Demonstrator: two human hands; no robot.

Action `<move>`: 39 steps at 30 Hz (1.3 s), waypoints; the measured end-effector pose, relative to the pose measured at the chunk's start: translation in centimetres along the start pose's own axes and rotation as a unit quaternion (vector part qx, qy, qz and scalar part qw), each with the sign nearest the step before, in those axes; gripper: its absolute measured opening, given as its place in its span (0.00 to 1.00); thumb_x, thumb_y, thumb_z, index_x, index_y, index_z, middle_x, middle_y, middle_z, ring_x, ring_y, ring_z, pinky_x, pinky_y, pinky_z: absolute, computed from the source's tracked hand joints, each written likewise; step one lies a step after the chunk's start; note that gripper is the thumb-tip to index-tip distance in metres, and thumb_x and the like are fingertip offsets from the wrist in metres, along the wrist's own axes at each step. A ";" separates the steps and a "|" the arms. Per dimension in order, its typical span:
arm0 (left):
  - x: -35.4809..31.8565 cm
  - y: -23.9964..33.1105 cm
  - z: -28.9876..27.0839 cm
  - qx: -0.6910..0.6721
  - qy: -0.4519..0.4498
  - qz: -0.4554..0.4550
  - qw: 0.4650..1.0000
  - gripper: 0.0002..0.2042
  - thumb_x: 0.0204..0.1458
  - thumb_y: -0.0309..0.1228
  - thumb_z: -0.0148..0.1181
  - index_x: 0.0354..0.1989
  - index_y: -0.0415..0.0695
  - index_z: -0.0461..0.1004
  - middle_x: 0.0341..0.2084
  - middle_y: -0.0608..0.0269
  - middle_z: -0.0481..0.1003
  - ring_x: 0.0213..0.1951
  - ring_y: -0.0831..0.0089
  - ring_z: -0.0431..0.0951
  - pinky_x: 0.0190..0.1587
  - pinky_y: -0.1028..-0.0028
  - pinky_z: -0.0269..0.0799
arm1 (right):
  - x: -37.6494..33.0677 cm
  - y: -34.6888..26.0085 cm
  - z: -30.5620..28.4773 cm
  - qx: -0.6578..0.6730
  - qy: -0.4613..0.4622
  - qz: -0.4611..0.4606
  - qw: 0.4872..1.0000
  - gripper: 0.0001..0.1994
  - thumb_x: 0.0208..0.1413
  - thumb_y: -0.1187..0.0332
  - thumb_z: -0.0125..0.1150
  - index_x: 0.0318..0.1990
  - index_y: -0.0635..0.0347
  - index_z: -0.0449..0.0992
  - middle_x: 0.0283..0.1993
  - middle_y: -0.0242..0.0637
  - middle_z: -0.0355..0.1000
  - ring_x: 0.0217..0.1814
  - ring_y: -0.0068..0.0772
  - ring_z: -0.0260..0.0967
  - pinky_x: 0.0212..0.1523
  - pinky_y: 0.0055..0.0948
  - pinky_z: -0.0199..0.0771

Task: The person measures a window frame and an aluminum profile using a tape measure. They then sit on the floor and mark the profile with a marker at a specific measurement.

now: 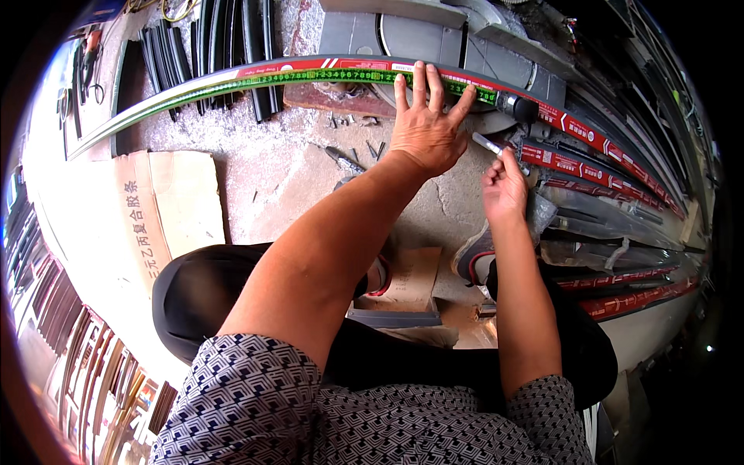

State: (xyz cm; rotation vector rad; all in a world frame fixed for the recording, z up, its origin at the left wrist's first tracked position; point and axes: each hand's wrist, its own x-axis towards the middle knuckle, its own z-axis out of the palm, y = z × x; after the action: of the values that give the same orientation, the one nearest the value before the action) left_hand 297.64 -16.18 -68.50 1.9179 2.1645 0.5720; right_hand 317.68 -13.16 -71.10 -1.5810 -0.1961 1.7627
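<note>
A long profile (368,66) with red printed film runs across in front of me, appearing curved toward the left. Along it lies the green blade of a tape measure (341,75), whose black case (518,109) rests at the right end. My left hand (428,132) is spread over the blade and profile, fingertips touching them, with nothing gripped. Below the case, my right hand (505,187) pinches a slim whitish pen (487,143), its tip pointing up and left, apart from the profile.
Beyond the profile stands grey metal machinery (422,43). Black strips (229,46) lie at the far left, a cardboard sheet (186,194) nearer. More red-filmed profiles (573,160) and plastic-wrapped lengths (612,217) are stacked at right. Small offcuts and a pointed tool (343,160) lie on the floor.
</note>
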 end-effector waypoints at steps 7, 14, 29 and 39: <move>0.2 -0.1 -0.1 0.038 -0.032 -0.009 0.999 0.42 0.52 0.52 0.62 0.76 0.67 0.53 0.71 0.25 0.47 0.74 0.28 0.43 0.70 0.30 0.38 | 1.0 3.3 -2.5 -0.198 0.030 -0.065 0.978 0.10 0.61 0.65 0.68 0.33 0.58 0.75 0.27 0.29 0.73 0.24 0.21 0.65 0.27 0.25 0.65; 0.6 0.1 0.0 0.048 -0.025 -0.006 0.999 0.40 0.52 0.51 0.62 0.76 0.68 0.55 0.71 0.25 0.50 0.74 0.30 0.45 0.70 0.32 0.38 | 0.2 5.8 -2.0 -0.541 -0.097 -0.353 0.757 0.10 0.62 0.66 0.66 0.33 0.60 0.73 0.22 0.40 0.72 0.24 0.32 0.71 0.29 0.34 0.71; 0.7 1.1 -0.6 0.062 -0.056 -0.009 0.996 0.40 0.53 0.50 0.60 0.76 0.66 0.53 0.71 0.25 0.48 0.74 0.29 0.43 0.70 0.31 0.37 | -0.2 5.6 -1.6 -0.291 0.003 0.041 0.956 0.19 0.62 0.51 0.66 0.43 0.60 0.75 0.35 0.40 0.79 0.30 0.27 0.73 0.33 0.30 0.76; 0.6 1.2 -0.6 0.084 -0.052 -0.009 0.995 0.39 0.54 0.50 0.58 0.77 0.67 0.53 0.72 0.25 0.49 0.75 0.32 0.44 0.71 0.34 0.37 | -0.7 -7.4 7.3 -0.591 -0.016 -0.483 0.646 0.32 0.54 0.44 0.67 0.60 0.56 0.72 0.56 0.48 0.70 0.60 0.52 0.69 0.59 0.48 0.71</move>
State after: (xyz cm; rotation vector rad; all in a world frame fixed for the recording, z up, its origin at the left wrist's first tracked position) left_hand 298.44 -15.53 -67.41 1.9599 2.2239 0.2872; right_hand 314.20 -5.72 -64.69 -1.5902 -2.1157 0.6359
